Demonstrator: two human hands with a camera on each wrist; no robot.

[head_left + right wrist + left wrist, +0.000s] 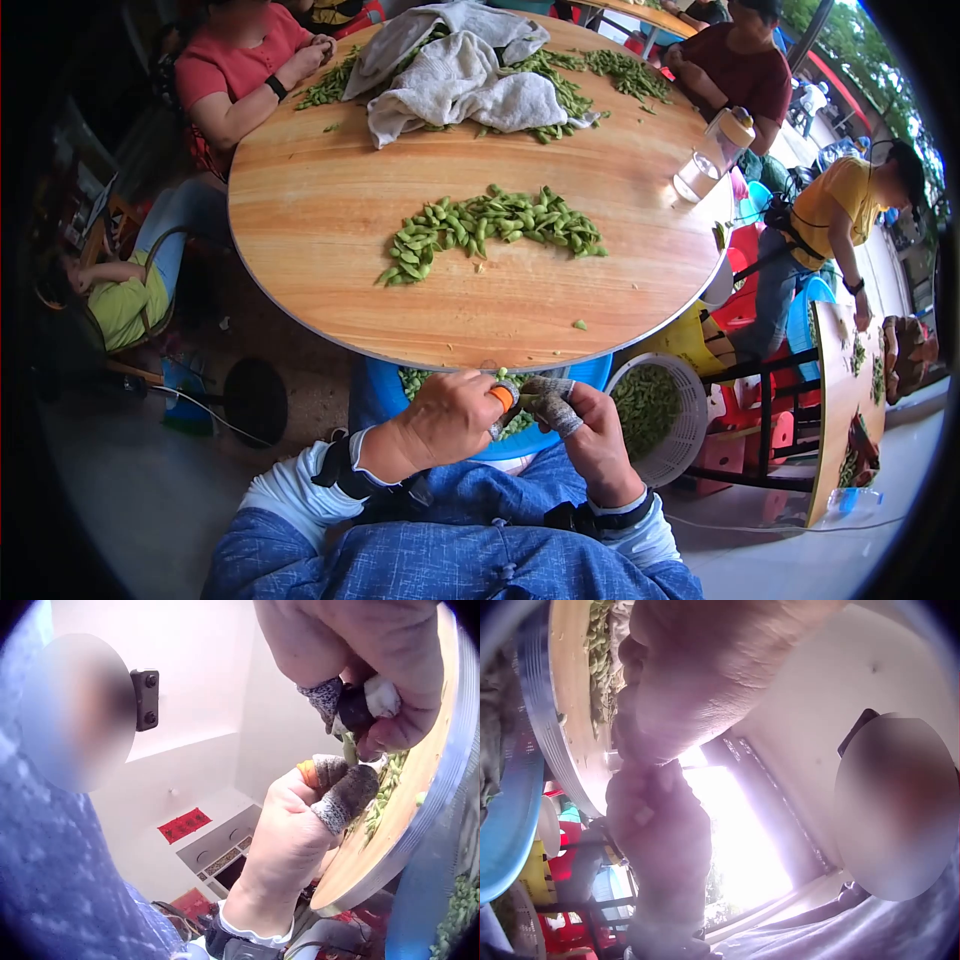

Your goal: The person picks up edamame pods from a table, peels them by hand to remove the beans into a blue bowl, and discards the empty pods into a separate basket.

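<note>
In front of the body, below the table's near edge, my left hand and right hand meet at the fingertips. Grey finger covers wrap thumb and index finger, and an orange band circles a left finger. Between the fingertips a green soybean pod is pinched from both sides. Much of it is hidden behind the fingers. Beneath the hands, a blue basin holds green beans. On the round wooden table lies a curved heap of soybean pods.
A white basket of pods stands right of the basin. Across the table, grey cloths cover more pods, and a clear jug stands at the right edge. People sit around the table. A person in yellow stands at a smaller table.
</note>
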